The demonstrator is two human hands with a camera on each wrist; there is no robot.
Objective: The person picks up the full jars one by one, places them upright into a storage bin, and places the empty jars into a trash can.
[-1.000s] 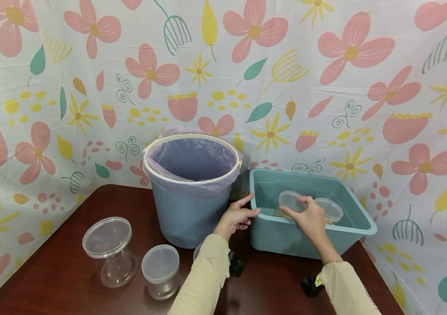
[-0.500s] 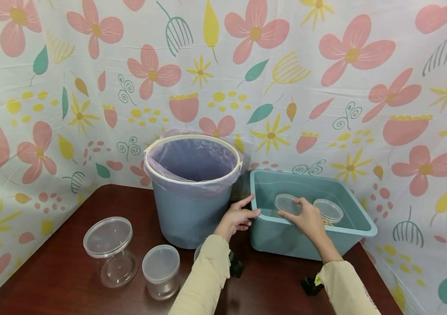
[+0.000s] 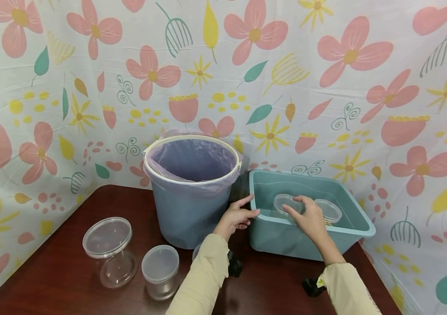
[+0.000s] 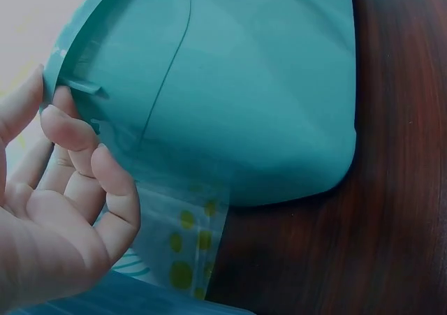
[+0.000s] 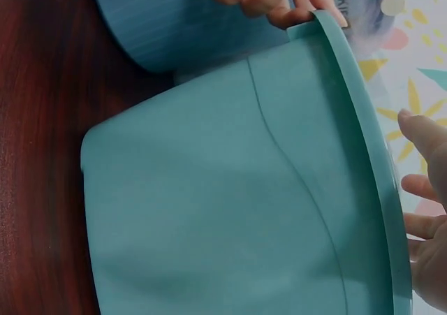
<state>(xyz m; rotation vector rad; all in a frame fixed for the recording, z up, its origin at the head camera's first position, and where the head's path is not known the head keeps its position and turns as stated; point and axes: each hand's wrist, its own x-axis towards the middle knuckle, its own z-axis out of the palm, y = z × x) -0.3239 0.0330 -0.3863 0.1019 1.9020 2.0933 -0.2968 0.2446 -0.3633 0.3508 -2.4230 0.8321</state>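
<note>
A teal plastic basin (image 3: pixel 286 243) stands on the dark wooden table, right of a blue bin (image 3: pixel 188 218). My left hand (image 3: pixel 238 215) grips the basin's left rim, thumb over the edge; in the left wrist view its fingers (image 4: pixel 84 154) curl against the basin wall (image 4: pixel 258 98). My right hand (image 3: pixel 306 214) reaches inside the basin and holds a small clear lidded container (image 3: pixel 282 201) from above. A second clear container (image 3: pixel 330 209) sits beside it in the basin. The right wrist view shows the basin's outer wall (image 5: pixel 223 189) and my right fingers (image 5: pixel 422 189) above its rim.
The bin has a purple liner (image 3: pixel 191 159) and a white ring. Two clear lidded jars stand at the front left, a large one (image 3: pixel 109 251) and a small one (image 3: pixel 160 271). A flowered curtain (image 3: pixel 325 87) closes off the table's back and sides.
My right hand has shifted the clear container slightly left and lower inside the basin. The left hand has stayed on the rim.
</note>
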